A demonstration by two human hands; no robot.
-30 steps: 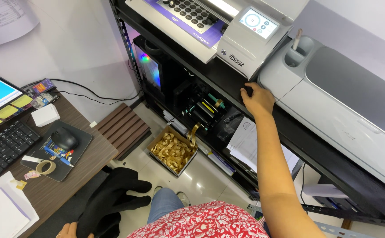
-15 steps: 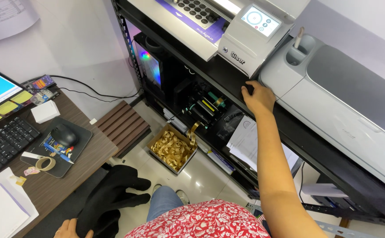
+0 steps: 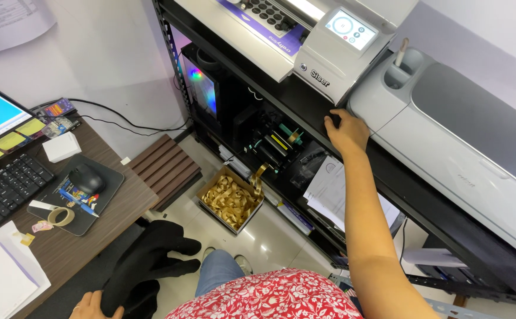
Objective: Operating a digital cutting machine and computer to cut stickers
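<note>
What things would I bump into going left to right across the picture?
Black keyboard → computer mouse → slatted wooden mat → box of gold ribbon → right hand on the black shelf → grey cutting machine.

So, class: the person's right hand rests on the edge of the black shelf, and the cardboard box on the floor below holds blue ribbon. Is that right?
One detail is wrong. The head view shows the cardboard box holding gold ribbon, not blue. The right hand does rest on the black shelf edge.
</note>
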